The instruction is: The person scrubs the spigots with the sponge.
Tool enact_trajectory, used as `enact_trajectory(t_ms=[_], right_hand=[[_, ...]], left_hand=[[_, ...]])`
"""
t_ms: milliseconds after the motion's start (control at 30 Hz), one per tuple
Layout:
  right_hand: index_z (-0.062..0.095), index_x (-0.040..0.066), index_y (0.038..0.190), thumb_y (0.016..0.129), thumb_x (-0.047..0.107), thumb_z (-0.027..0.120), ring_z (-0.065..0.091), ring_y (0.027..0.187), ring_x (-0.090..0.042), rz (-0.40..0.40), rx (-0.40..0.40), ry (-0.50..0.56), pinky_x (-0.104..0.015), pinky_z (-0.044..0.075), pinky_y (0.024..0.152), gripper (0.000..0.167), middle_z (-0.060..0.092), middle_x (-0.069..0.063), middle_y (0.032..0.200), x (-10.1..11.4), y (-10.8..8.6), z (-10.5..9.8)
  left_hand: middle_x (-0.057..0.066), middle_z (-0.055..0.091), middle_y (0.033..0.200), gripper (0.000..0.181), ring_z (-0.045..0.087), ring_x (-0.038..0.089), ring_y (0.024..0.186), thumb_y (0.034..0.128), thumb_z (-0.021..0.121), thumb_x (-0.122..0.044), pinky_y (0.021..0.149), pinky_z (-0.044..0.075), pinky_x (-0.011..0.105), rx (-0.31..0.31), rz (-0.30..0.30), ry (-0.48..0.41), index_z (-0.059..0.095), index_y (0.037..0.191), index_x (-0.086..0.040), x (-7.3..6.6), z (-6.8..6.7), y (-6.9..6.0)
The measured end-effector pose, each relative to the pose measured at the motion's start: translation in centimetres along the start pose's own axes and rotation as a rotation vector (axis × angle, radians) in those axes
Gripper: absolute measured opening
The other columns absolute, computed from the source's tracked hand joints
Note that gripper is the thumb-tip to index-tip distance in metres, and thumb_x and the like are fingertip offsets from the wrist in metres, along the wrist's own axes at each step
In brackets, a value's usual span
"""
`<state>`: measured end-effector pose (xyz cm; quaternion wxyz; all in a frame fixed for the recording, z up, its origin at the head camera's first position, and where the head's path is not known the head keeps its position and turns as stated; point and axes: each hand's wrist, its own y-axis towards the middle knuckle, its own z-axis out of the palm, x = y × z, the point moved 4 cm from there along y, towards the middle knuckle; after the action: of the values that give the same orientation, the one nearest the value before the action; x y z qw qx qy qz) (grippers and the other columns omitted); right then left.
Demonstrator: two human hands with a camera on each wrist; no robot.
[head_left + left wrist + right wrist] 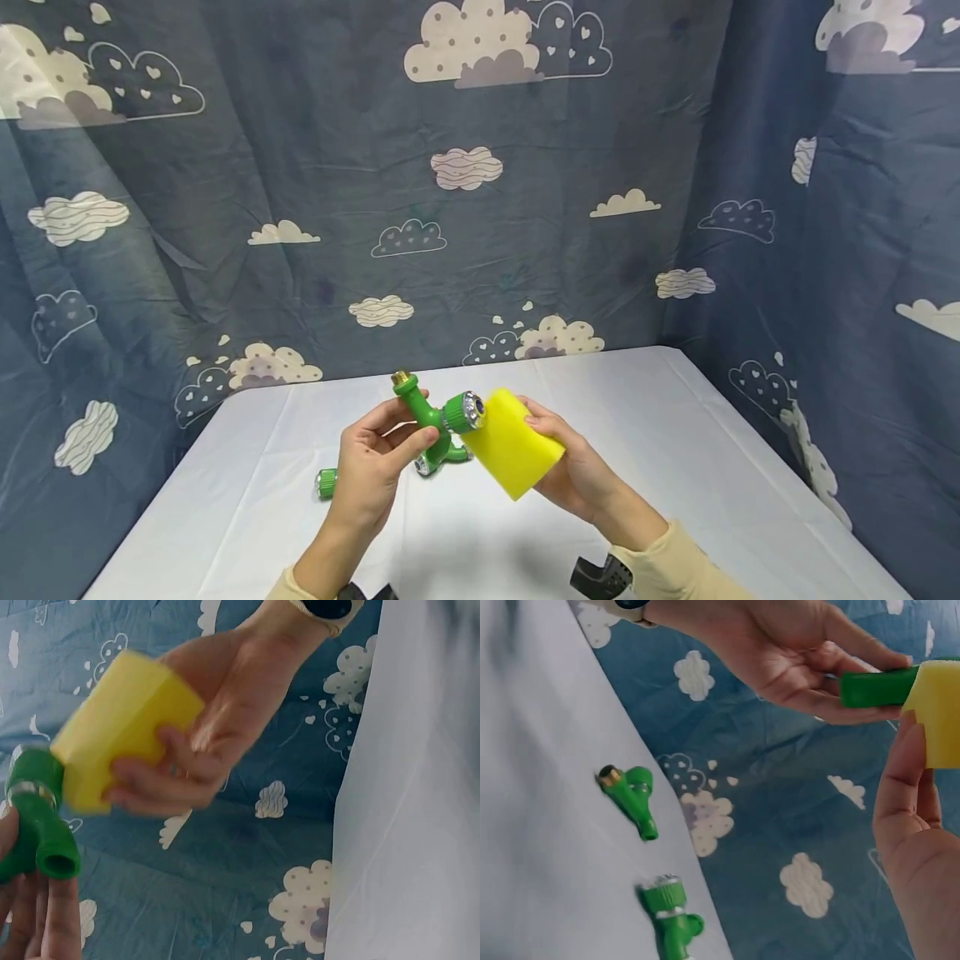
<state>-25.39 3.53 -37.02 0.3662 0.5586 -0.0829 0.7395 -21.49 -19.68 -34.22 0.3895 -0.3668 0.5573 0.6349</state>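
Observation:
My left hand (367, 467) grips a green plastic tap (423, 410) with a brass threaded end and a ribbed knob capped in silver. The brass end points up in the head view. A yellow sponge (513, 446) is pinched between thumb and fingers of my right hand (581, 475). Its edge meets the knob end of the tap; in the left wrist view the sponge (124, 731) lies against the green knob (36, 769). Most of the tap is hidden by the left fingers and sponge in the right wrist view.
Two more green taps lie on the white-covered table (637, 433): one with a brass end (634, 799), another with a ribbed knob (665, 896). My left hand partly covers them in the head view. A blue cloud-patterned curtain (337, 167) surrounds the table's back and sides.

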Motion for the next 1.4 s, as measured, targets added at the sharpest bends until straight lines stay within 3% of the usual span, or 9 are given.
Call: enact_trajectory(t_ms=[133,267,400,533,767,933,1067,1200,1400], right_hand=[[0.059,0.025,0.13,0.107,0.016,0.042,0.067,0.089,-0.007,-0.157,-0.025,-0.155,-0.02,0.061,0.075,0.03,0.068,0.006,0.111,1.3,-0.9,-0.1],[0.069,0.021,0.125,0.095,0.001,0.066,0.068,0.104,-0.013,-0.466,-0.141,-0.719,-0.024,0.061,0.084,0.036,0.068,0.0,0.123,3.2,-1.3,1.0],[0.074,0.019,0.122,0.08,0.004,0.086,0.063,0.119,-0.024,-0.73,-0.191,-1.262,-0.029,0.062,0.094,0.046,0.064,-0.01,0.134,3.8,-1.4,3.1],[0.076,0.021,0.124,0.082,0.011,0.087,0.062,0.121,-0.027,-0.838,-0.111,-1.485,-0.032,0.065,0.095,0.045,0.062,-0.013,0.139,3.2,-1.1,4.6],[0.077,0.019,0.121,0.078,0.009,0.088,0.061,0.12,-0.028,-0.876,-0.112,-1.565,-0.036,0.067,0.094,0.046,0.064,-0.014,0.136,3.1,-0.6,3.8],[0.076,0.018,0.123,0.078,0.005,0.089,0.061,0.12,-0.029,-0.773,-0.188,-1.539,-0.037,0.068,0.091,0.049,0.063,-0.013,0.137,3.6,-0.3,2.3],[0.075,0.019,0.121,0.081,0.003,0.089,0.063,0.12,-0.027,-0.672,-0.254,-1.377,-0.035,0.066,0.09,0.046,0.062,-0.01,0.136,4.0,-0.2,1.4],[0.075,0.019,0.121,0.079,0.002,0.089,0.063,0.12,-0.026,-0.729,-0.208,-1.302,-0.03,0.063,0.092,0.048,0.062,-0.01,0.136,4.1,-0.6,2.3],[0.074,0.017,0.123,0.079,0.007,0.089,0.058,0.123,-0.029,-0.864,-0.097,-1.466,-0.027,0.063,0.099,0.047,0.058,-0.016,0.139,3.8,-0.6,3.9]], left_hand=[[-0.001,0.081,0.104,0.045,0.08,0.014,0.094,0.0887,0.083,0.006,0.09,0.067,0.028,-0.083,-0.04,0.035,0.065,0.13,0.005,0.1,-0.8,0.1],[-0.001,0.082,0.097,0.047,0.081,0.014,0.089,0.0867,0.083,0.009,0.086,0.067,0.026,-0.085,-0.086,0.102,0.067,0.13,0.003,0.4,-0.9,0.0],[0.009,0.082,0.1,0.049,0.08,0.013,0.087,0.0835,0.087,0.005,0.082,0.067,0.025,-0.022,-0.045,0.204,0.071,0.129,0.003,0.4,-0.4,-0.3],[0.021,0.081,0.106,0.045,0.079,0.011,0.091,0.0848,0.087,0.004,0.082,0.068,0.026,0.097,0.077,0.301,0.073,0.128,0.004,0.1,0.6,-0.7],[0.013,0.083,0.109,0.039,0.08,0.012,0.094,0.0869,0.088,-0.003,0.084,0.068,0.029,0.226,0.208,0.389,0.078,0.124,-0.003,-0.5,1.3,-1.2],[0.005,0.084,0.108,0.039,0.081,0.014,0.093,0.0834,0.091,-0.005,0.084,0.068,0.031,0.242,0.282,0.476,0.081,0.121,-0.011,-0.9,0.9,-1.4],[0.002,0.084,0.105,0.039,0.081,0.011,0.091,0.0807,0.094,-0.007,0.082,0.068,0.029,0.203,0.342,0.562,0.081,0.117,-0.013,-0.8,0.6,-1.3],[0.0,0.084,0.102,0.038,0.08,0.01,0.087,0.0799,0.095,-0.01,0.079,0.068,0.028,0.175,0.275,0.562,0.078,0.113,-0.014,-0.3,0.6,-1.0],[0.008,0.084,0.103,0.034,0.08,0.012,0.087,0.0845,0.092,-0.012,0.08,0.069,0.032,0.27,0.103,0.4,0.079,0.115,-0.009,-0.1,1.4,-1.2]])
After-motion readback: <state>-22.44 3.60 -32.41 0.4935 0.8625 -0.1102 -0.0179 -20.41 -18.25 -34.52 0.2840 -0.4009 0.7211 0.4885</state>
